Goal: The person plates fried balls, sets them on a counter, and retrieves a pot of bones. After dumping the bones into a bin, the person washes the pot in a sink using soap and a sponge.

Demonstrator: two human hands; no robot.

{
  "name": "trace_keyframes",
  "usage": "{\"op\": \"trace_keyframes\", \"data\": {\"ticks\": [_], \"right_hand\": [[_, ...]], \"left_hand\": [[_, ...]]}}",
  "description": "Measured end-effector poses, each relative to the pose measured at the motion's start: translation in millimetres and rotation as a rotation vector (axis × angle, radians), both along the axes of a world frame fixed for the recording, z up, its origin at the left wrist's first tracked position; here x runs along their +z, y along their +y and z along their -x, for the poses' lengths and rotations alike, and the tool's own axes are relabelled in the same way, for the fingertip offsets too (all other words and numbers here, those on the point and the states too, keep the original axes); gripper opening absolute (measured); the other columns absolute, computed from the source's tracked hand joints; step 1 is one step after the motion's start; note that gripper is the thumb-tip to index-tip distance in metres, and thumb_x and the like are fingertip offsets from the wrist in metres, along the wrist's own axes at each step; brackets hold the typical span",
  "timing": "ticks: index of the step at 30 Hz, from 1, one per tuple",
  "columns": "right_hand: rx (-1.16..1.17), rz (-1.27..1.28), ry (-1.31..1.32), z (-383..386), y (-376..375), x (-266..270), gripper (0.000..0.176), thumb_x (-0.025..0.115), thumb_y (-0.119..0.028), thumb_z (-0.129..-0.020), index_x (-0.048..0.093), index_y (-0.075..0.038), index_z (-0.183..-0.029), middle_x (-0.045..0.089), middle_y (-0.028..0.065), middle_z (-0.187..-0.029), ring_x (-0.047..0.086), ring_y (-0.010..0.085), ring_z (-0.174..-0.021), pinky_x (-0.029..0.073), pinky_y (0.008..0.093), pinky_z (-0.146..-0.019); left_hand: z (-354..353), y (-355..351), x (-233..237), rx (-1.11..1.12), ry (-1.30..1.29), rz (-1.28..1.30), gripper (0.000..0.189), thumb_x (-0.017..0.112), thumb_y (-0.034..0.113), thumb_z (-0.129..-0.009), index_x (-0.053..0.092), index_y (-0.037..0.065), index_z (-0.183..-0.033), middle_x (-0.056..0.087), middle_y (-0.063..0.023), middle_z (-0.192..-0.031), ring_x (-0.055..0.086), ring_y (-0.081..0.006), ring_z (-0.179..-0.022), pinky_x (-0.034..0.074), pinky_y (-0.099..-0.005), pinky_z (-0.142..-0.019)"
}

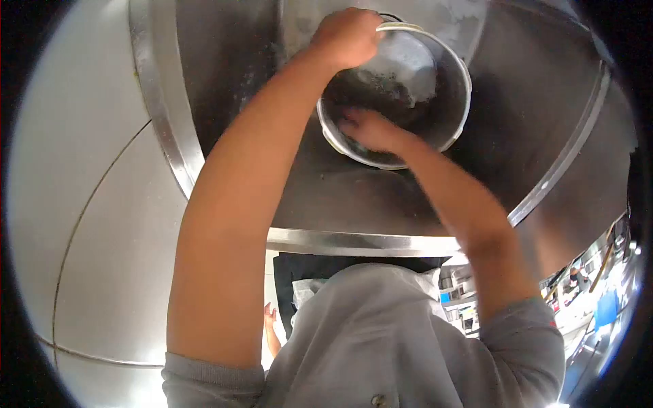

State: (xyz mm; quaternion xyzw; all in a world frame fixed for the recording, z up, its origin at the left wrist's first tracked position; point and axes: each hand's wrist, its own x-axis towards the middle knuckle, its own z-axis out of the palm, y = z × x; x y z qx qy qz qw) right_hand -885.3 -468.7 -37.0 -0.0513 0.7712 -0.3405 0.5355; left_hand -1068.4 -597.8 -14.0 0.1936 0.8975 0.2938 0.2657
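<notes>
A large round metal pot (464,102) is tilted in the steel sink, its mouth facing me. Its inside is wet, with a pale, shiny patch and dark specks at the bottom. My left hand (348,37) is closed over the pot's upper left rim, its fingers curled at the edge. Inside the pot, my right hand (371,129) is against or close to the lower left inner wall. The fingers of that hand are blurred and dark, so I cannot make out whether they hold anything.
The steel sink (367,204) surrounds the pot, with a raised metal edge (360,242) in front of me. White tiled wall (102,224) runs along the left. Another hand (270,314) shows small below the sink edge. Shelves with goods (462,299) are at the lower right.
</notes>
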Motion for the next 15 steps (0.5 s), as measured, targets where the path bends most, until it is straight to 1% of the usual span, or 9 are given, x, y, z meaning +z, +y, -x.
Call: {"op": "trace_keyframes", "data": {"ticks": [2,3,5,8,10,12,13,14,15], "right_hand": [[0.730,-0.181,-0.135,10.9,50.2,24.9,0.054,0.057,-0.039,-0.106,0.065,-0.002,-0.144,0.066,0.0269,-0.142,0.063,0.0422,-0.133,0.050,0.0501,-0.113],[0.725,-0.206,-0.144,8.7,52.2,24.5,0.053,0.055,-0.039,-0.106,0.066,-0.002,-0.142,0.068,0.0259,-0.139,0.065,0.0409,-0.130,0.051,0.0499,-0.111],[0.714,-0.247,-0.143,16.5,42.4,17.0,0.052,0.053,-0.039,-0.106,0.068,-0.002,-0.139,0.072,0.0238,-0.132,0.069,0.0383,-0.124,0.053,0.0496,-0.107],[-0.617,0.219,-0.239,44.0,-26.2,5.8,0.049,0.056,-0.035,-0.106,0.065,-0.001,-0.140,0.073,0.0183,-0.128,0.068,0.0291,-0.122,0.052,0.0447,-0.106],[-0.991,0.332,-0.130,39.6,-42.2,-2.6,0.050,0.057,-0.034,-0.107,0.063,-0.001,-0.143,0.068,0.0217,-0.135,0.063,0.0332,-0.126,0.049,0.0463,-0.109],[-0.730,0.329,0.166,-7.6,-39.0,-8.2,0.053,0.057,-0.035,-0.107,0.059,-0.001,-0.148,0.059,0.0318,-0.145,0.059,0.0486,-0.131,0.045,0.0534,-0.116],[-0.376,0.277,0.227,-21.8,-13.0,25.1,0.054,0.058,-0.037,-0.107,0.059,-0.002,-0.148,0.058,0.0308,-0.147,0.058,0.0491,-0.132,0.044,0.0541,-0.116],[-0.019,0.212,0.277,-31.0,19.2,62.9,0.055,0.060,-0.038,-0.107,0.059,-0.003,-0.149,0.057,0.0299,-0.148,0.058,0.0496,-0.132,0.044,0.0547,-0.117],[0.076,0.159,0.239,-31.8,38.4,77.7,0.055,0.061,-0.038,-0.107,0.059,-0.003,-0.149,0.058,0.0295,-0.146,0.058,0.0495,-0.132,0.044,0.0555,-0.116]], "left_hand": [[-1.6,-1.3,-4.6,-0.011,-0.023,-0.026,0.029,0.067,0.031,-0.100,0.076,0.006,-0.111,0.076,-0.0206,-0.109,0.071,-0.0447,-0.103,0.056,-0.0552,-0.090],[-6.5,-1.2,-8.2,-0.011,-0.038,-0.032,0.031,0.067,0.032,-0.101,0.076,0.006,-0.114,0.075,-0.0211,-0.113,0.071,-0.0457,-0.106,0.056,-0.0551,-0.091],[-15.7,2.1,-6.7,0.063,-0.030,-0.063,0.033,0.067,0.034,-0.101,0.076,0.006,-0.117,0.075,-0.0204,-0.113,0.071,-0.0445,-0.105,0.056,-0.0530,-0.092],[-20.2,-1.7,0.2,0.195,-0.096,-0.127,0.035,0.069,0.035,-0.101,0.076,0.007,-0.121,0.075,-0.0194,-0.113,0.071,-0.0439,-0.106,0.056,-0.0506,-0.093],[-29.3,-10.3,1.7,0.283,-0.137,-0.146,0.037,0.073,0.036,-0.099,0.076,0.007,-0.122,0.076,-0.0198,-0.113,0.072,-0.0429,-0.106,0.056,-0.0488,-0.093],[-50.4,-23.0,-1.6,0.393,-0.203,-0.092,0.035,0.073,0.038,-0.097,0.077,0.012,-0.120,0.076,-0.0159,-0.117,0.072,-0.0397,-0.109,0.056,-0.0493,-0.094],[-49.6,-25.7,-2.4,0.450,-0.224,-0.078,0.033,0.074,0.039,-0.096,0.077,0.015,-0.119,0.076,-0.0139,-0.119,0.072,-0.0380,-0.110,0.056,-0.0496,-0.094],[-44.3,-26.6,-1.1,0.404,-0.138,0.020,0.035,0.077,0.036,-0.094,0.077,0.014,-0.121,0.077,-0.0131,-0.115,0.072,-0.0361,-0.110,0.056,-0.0482,-0.095],[-39.4,-19.5,4.4,0.363,-0.112,-0.025,0.035,0.078,0.036,-0.093,0.077,0.012,-0.119,0.076,-0.0137,-0.114,0.072,-0.0360,-0.111,0.056,-0.0482,-0.095]]}}
